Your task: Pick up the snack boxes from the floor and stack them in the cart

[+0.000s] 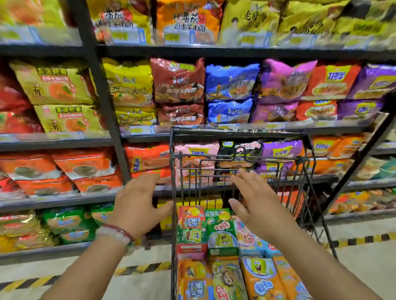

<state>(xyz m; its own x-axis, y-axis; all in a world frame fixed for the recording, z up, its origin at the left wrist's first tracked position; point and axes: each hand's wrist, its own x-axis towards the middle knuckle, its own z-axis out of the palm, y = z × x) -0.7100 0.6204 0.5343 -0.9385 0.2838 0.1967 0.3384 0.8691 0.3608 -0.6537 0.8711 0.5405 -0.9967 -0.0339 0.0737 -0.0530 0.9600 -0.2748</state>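
1. While both arms reach forward, the wire cart (239,157) stands in front of the person, its far end up against the noodle shelves (152,49).
2. Snack boxes (219,258) lie packed flat in the cart's basket, side by side in rows: a red one (192,230) and a green one (222,232) farther in, orange ones (262,287) nearer the camera.
3. Left hand (140,207) hangs just outside the cart's left wall, fingers straight and spread, holding nothing. Its fingertips (166,207) come right up to the wire edge; contact looks possible, but I cannot tell for sure.
4. Right hand (256,206) hovers above the basket, palm down, fingers extended and loose, gripping nothing.
5. So the boxes sit below and just behind the right hand, and to the right of the left hand, past the wire wall. Neither hand touches a box.
6. A beaded bracelet (117,234) circles the left wrist.
7. Yellow-and-black striped tape (142,268) runs along the floor at the foot of the shelves, on both sides of the cart.
8. Bagged noodle packs (178,82) fill every shelf level, their edges blurred.
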